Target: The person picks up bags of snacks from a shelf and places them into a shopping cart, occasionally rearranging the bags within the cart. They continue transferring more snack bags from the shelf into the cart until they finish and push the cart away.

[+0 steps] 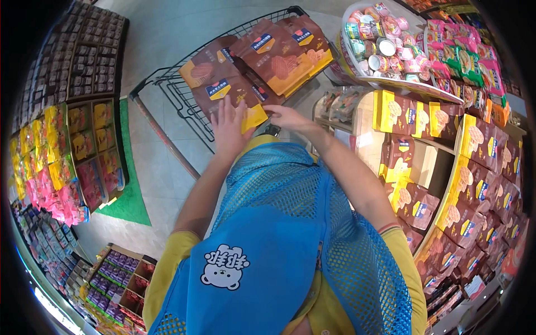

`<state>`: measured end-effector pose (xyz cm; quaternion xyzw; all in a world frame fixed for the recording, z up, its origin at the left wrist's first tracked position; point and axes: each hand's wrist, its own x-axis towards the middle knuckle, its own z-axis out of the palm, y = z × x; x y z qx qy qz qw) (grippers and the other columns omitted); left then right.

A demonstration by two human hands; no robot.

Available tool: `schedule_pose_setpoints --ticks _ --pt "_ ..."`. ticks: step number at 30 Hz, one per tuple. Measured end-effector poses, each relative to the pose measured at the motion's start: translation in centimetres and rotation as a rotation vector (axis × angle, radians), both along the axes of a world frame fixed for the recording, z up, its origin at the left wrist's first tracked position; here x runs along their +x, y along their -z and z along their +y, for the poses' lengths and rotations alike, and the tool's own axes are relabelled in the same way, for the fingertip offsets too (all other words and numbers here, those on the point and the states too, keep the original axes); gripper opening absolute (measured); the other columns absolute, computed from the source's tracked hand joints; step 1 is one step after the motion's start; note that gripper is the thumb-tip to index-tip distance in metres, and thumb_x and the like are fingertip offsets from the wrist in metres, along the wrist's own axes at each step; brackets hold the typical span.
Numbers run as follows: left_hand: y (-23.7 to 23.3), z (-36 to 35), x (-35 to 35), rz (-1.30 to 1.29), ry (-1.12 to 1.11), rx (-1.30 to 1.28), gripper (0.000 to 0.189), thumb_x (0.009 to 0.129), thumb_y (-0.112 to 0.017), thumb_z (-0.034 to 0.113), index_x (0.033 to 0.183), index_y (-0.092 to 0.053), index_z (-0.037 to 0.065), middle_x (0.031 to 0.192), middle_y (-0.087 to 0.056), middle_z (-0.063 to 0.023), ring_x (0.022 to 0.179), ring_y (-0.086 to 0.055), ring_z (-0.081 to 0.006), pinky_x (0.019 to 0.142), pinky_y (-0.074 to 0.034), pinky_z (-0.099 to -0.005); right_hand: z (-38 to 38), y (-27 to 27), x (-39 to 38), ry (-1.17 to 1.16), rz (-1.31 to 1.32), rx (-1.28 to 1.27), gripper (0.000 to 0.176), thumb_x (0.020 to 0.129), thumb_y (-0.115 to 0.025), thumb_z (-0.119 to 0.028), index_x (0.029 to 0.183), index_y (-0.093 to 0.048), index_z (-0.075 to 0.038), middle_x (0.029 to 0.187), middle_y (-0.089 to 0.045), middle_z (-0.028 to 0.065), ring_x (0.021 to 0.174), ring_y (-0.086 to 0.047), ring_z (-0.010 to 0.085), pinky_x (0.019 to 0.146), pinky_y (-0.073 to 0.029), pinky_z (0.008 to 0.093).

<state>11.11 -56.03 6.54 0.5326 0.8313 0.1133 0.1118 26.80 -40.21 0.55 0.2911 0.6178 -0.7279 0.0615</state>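
Several brown and yellow snack bags fill a black wire shopping cart (181, 92) in front of me. My left hand (229, 124) lies with fingers spread on the lower part of the nearest brown bag (215, 75). At that bag's bottom right corner, my right hand (285, 118) has its fingers closed on the yellow edge. Another large brown bag (282, 64) leans in the cart behind and to the right, touched by neither hand.
A brown display shelf (427, 159) with matching bags stands at the right. Behind it is a white bin (405, 88) of small cups. Racks of packets (92, 134) line the left, beside a green mat (131, 184). The cart's handle bar (162, 134) slants at left.
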Motion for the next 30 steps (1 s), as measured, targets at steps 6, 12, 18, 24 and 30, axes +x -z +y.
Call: schedule_pose_setpoints --ticks 6,12,18,24,30 --pt "4.4 0.7 0.6 0.132 0.144 -0.205 0.099 0.071 -0.082 0.036 0.154 -0.027 0.027 0.161 -0.015 -0.014 0.146 -0.021 -0.0372 0.11 -0.028 -0.0648 -0.6 3.3 8.8 0.233 0.069 -0.047 0.049 0.092 -0.055 -0.009 0.141 -0.05 -0.004 0.121 -0.065 0.0088 0.1 -0.062 0.0131 0.09 -0.05 0.0275" --pt "2.5 1.6 2.4 0.148 0.279 -0.241 0.091 0.077 -0.077 0.026 0.154 -0.028 0.021 0.159 -0.019 -0.018 0.142 -0.028 -0.0401 0.107 -0.034 -0.0587 -4.8 -1.1 23.7 0.651 -0.144 -0.256 0.046 0.096 -0.059 -0.023 0.138 -0.05 -0.005 0.123 -0.063 0.0086 0.1 -0.063 0.0148 0.089 -0.05 0.0284" --pt "-1.5 9.3 9.1 0.102 0.603 -0.113 0.077 0.081 -0.071 0.023 0.147 -0.036 0.005 0.149 -0.034 -0.0287 0.133 -0.04 -0.0455 0.107 -0.039 -0.05 -14.1 -2.5 34.7 1.126 -0.154 -0.333 0.05 0.092 -0.063 -0.026 0.135 -0.051 -0.004 0.118 -0.066 0.0064 0.097 -0.065 0.0163 0.087 -0.051 0.0299" --pt "-1.3 16.3 25.9 -0.397 1.009 -0.232 0.058 0.088 -0.065 0.025 0.139 -0.048 0.004 0.14 -0.052 -0.0213 0.123 -0.056 -0.0339 0.102 -0.046 -0.039 -21.7 -1.4 41.9 1.537 -0.02 -0.308 0.048 0.093 -0.057 -0.013 0.138 -0.046 -0.002 0.126 -0.062 0.0129 0.099 -0.066 0.019 0.085 -0.053 0.0305" --pt "-2.6 16.6 45.7 -0.596 1.295 -0.41 0.055 0.09 -0.061 0.021 0.14 -0.048 0.003 0.139 -0.054 -0.0203 0.127 -0.053 -0.0318 0.107 -0.041 -0.0378 -22.3 -4.4 50.2 1.911 -0.033 0.17 0.068 0.091 -0.051 0.001 0.153 -0.024 -0.004 0.142 -0.05 0.018 0.103 -0.065 0.0215 0.084 -0.053 0.0293"
